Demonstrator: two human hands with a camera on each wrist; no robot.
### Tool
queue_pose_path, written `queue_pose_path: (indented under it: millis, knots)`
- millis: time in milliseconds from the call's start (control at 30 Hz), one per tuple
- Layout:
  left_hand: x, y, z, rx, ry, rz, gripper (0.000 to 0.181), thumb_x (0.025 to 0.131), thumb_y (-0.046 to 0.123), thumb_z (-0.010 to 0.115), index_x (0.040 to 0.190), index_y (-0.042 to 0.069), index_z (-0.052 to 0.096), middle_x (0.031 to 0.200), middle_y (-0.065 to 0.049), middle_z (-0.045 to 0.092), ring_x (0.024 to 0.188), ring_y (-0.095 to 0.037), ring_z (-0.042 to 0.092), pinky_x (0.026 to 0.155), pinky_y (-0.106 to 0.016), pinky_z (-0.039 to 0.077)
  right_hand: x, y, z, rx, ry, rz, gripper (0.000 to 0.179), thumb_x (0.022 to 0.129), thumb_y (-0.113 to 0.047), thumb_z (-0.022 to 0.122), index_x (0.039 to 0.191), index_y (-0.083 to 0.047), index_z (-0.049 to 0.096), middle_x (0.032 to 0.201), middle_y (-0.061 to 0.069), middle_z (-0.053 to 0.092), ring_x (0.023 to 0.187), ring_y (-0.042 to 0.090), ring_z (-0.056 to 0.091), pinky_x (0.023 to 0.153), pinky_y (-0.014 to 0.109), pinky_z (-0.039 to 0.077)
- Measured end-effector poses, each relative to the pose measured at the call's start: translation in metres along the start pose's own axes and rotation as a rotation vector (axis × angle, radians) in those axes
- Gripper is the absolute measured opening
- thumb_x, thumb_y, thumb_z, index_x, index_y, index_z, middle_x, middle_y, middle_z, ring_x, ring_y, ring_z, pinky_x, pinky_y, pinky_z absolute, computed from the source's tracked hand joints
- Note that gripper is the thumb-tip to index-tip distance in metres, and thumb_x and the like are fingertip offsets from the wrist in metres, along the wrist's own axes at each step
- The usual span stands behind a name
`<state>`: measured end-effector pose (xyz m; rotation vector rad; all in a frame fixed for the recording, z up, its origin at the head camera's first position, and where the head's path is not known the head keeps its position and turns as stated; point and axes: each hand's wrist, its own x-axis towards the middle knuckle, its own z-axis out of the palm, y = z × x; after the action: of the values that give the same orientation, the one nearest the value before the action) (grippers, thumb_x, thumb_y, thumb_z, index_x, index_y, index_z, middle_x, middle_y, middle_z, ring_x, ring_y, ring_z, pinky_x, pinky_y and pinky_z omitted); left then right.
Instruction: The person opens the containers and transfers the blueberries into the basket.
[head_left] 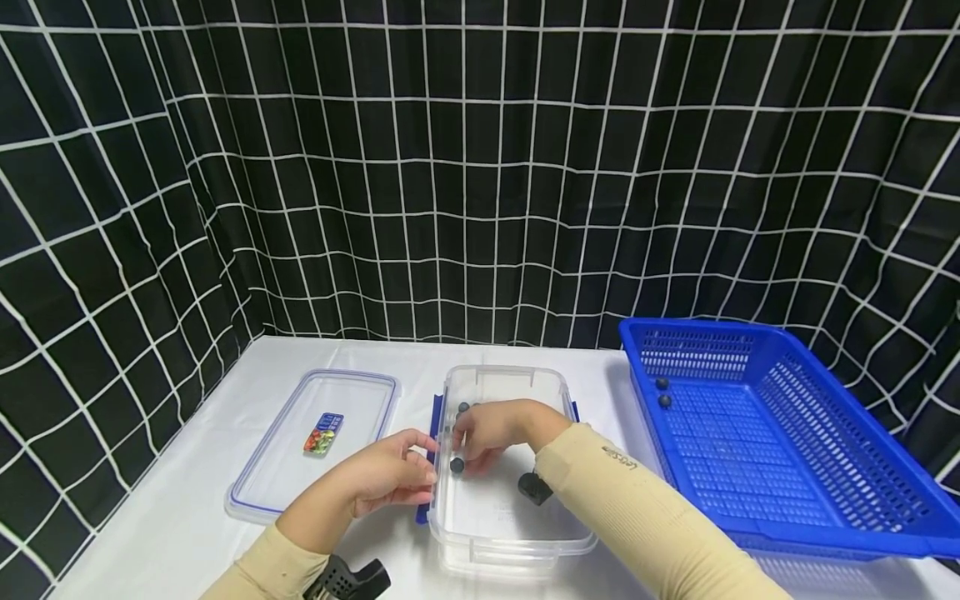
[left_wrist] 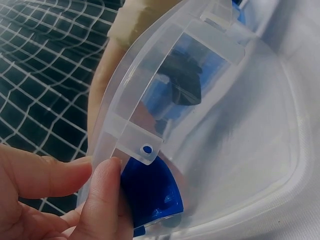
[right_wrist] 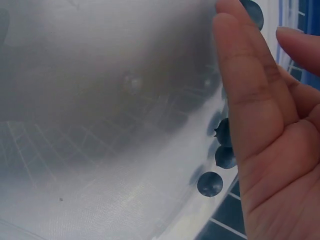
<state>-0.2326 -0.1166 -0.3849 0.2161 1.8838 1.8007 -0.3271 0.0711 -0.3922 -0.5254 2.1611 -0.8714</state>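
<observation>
A clear plastic container (head_left: 525,546) with blue side latches stands in the middle of the table. At its left rim, my left hand (head_left: 390,473) holds on with thumb and fingers, close by the blue latch (left_wrist: 152,195). Inside the container reaches my right hand (head_left: 498,425), its fingers fairly straight along the left wall and the thumb apart from them. One blueberry (right_wrist: 253,14) shows just beyond those fingertips, partly covered. Beside the fingers, more blueberries (right_wrist: 210,184) lie along the wall on the container's floor.
To the right sits a blue perforated basket (head_left: 750,450) with two blueberries (head_left: 663,392) near its left wall. The container's clear lid (head_left: 281,467), with a coloured label, lies on the white table at the left. A black gridded curtain (head_left: 480,167) surrounds the table's back and sides.
</observation>
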Motion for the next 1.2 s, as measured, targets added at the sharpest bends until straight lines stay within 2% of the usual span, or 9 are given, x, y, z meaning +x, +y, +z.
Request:
queue_pose_path:
  millis: [267,600,800,1200]
  knots:
    - [-0.001,0.002,0.0,0.006,0.006,-0.013,0.041,0.081,-0.005,0.057,0.118,-0.003,0.038,0.082,-0.008,0.054,0.069,-0.014,0.058,0.068,-0.024,0.057,0.003,0.0,-0.001,0.011,0.014,-0.034,0.023,0.078,0.01,0.055,0.099,0.002,0.06,0.09,0.011,0.062,0.081,0.021,0.063,0.072,0.03,0.058]
    - [-0.001,0.001,0.0,0.007,0.003,-0.001,0.04,0.081,-0.006,0.055,0.117,-0.003,0.038,0.083,-0.01,0.055,0.069,-0.014,0.058,0.069,-0.025,0.058,0.003,-0.003,-0.006,-0.074,0.121,-0.129,0.016,0.078,0.009,0.057,0.09,0.001,0.063,0.083,0.008,0.065,0.075,0.019,0.063,0.068,0.028,0.058]
    - [-0.001,0.002,0.0,0.01,0.002,-0.012,0.041,0.082,-0.005,0.056,0.118,-0.003,0.038,0.082,-0.009,0.055,0.068,-0.014,0.059,0.068,-0.025,0.058,0.007,0.0,-0.01,-0.046,0.169,-0.163,0.007,0.083,0.002,0.059,0.088,-0.002,0.063,0.081,0.007,0.067,0.076,0.019,0.066,0.067,0.027,0.058]
    - [-0.002,0.002,0.001,0.013,0.005,-0.022,0.042,0.082,-0.005,0.057,0.119,-0.002,0.038,0.082,-0.009,0.054,0.067,-0.014,0.059,0.066,-0.023,0.057,0.004,-0.004,-0.012,-0.054,0.22,-0.2,0.006,0.08,0.002,0.065,0.083,-0.003,0.063,0.075,0.005,0.066,0.07,0.017,0.065,0.064,0.027,0.058]
